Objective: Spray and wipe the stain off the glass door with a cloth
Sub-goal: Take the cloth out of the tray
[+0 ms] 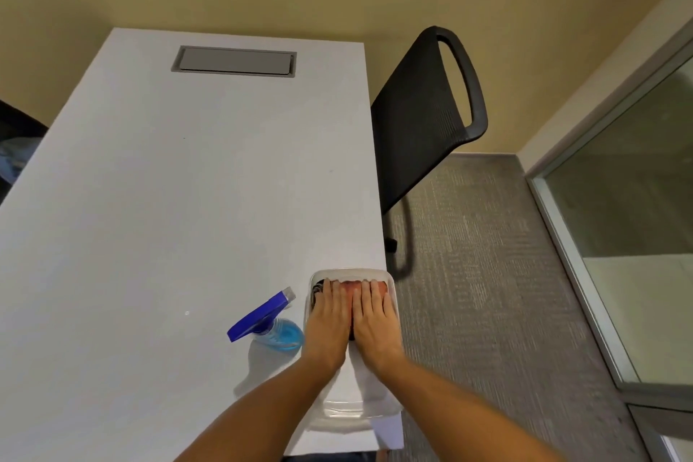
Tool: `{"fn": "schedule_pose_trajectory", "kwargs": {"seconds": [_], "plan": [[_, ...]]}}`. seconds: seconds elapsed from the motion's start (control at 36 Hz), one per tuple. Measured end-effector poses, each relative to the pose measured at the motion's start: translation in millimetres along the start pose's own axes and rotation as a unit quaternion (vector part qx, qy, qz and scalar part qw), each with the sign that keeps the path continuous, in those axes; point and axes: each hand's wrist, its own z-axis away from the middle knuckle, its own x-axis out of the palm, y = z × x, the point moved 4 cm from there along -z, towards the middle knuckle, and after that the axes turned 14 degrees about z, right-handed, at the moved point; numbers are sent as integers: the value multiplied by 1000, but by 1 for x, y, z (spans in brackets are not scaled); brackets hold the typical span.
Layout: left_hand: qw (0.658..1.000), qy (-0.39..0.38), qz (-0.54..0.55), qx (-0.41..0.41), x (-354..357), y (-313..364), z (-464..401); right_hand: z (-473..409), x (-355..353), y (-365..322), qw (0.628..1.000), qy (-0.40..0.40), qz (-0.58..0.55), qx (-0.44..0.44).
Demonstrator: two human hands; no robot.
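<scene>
Two hands lie flat in a container at the near right corner of a long white worktop (150, 180), which fills most of the view and carries a grey cable hatch (234, 61) at its far end. To the right, past a strip of grey carpet (480, 274), stands the glass door (637, 199) in its metal frame; no stain can be made out on it from here, and it is well apart from everything on the worktop. A black mesh office chair (423, 112) sits pushed up to the worktop's right edge, between the container and the door.

The clear plastic container (352, 411) rests right at the worktop's corner, probably so that its contents are within easy reach. Folded cloths lie in it, a red-orange cloth (350, 289) showing between the fingers and something dark at the left end. The left hand (330, 323) and the right hand (375, 323) lie side by side, palms down, fingers straight and together, pressing on the cloths and gripping nothing. I judge this a resting pose ahead of picking a cloth out.

Just beside the container, to its left, stands the spray bottle (279, 334), with pale blue liquid and a blue trigger head whose nozzle points away; neither hand touches it.
</scene>
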Motion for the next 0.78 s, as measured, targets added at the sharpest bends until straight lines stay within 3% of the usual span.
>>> {"fn": "schedule_pose_trajectory", "kwargs": {"seconds": [0.47, 0.78], "plan": [[999, 1, -19, 39, -2, -6, -17, -21, -13, 11, 999, 12, 21, -29], [997, 51, 24, 51, -41, 8, 4, -19, -49, 39, 997, -3, -38, -67]]}}
